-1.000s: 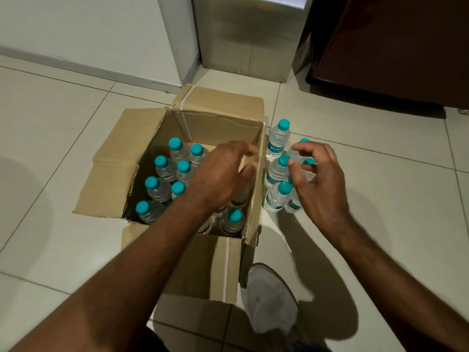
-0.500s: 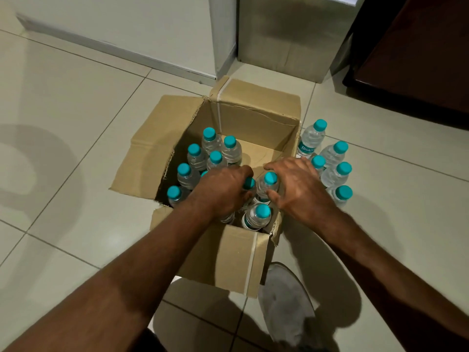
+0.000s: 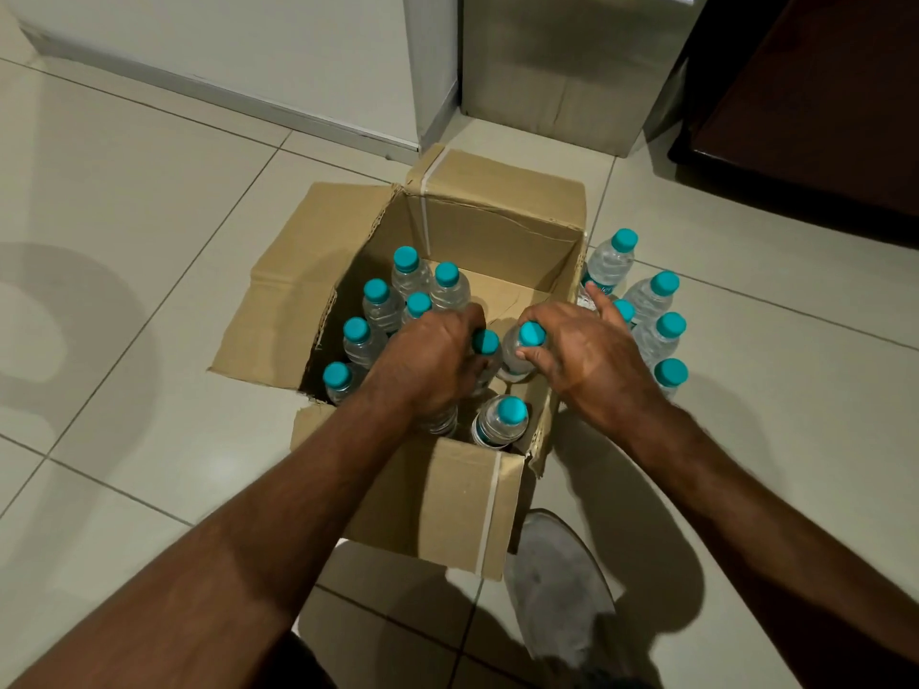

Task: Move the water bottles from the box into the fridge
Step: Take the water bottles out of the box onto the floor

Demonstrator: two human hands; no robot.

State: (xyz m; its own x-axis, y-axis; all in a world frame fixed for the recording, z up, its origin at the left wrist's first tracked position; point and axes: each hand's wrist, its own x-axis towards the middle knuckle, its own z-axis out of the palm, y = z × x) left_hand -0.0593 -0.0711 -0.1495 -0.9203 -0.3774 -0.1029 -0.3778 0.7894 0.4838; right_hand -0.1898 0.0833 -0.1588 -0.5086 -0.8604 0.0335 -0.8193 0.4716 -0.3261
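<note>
One head-worn view looks steeply down from close above the open box (image 3: 462,494) on the floor (image 3: 124,201)

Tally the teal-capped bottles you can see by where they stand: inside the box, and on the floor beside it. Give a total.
Bottles in the cardboard box: 9 visible, e.g.
Bottles on the floor to its right: 5, e.g.
Total: 14 visible; the hands may hide more.

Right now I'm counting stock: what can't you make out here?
- Head view: bottles under the left hand in the box, hidden by it.
- Floor bottles behind the right hand, partly covered.
- Bottle labels: too small to read.
- Fridge: not identifiable.
</note>
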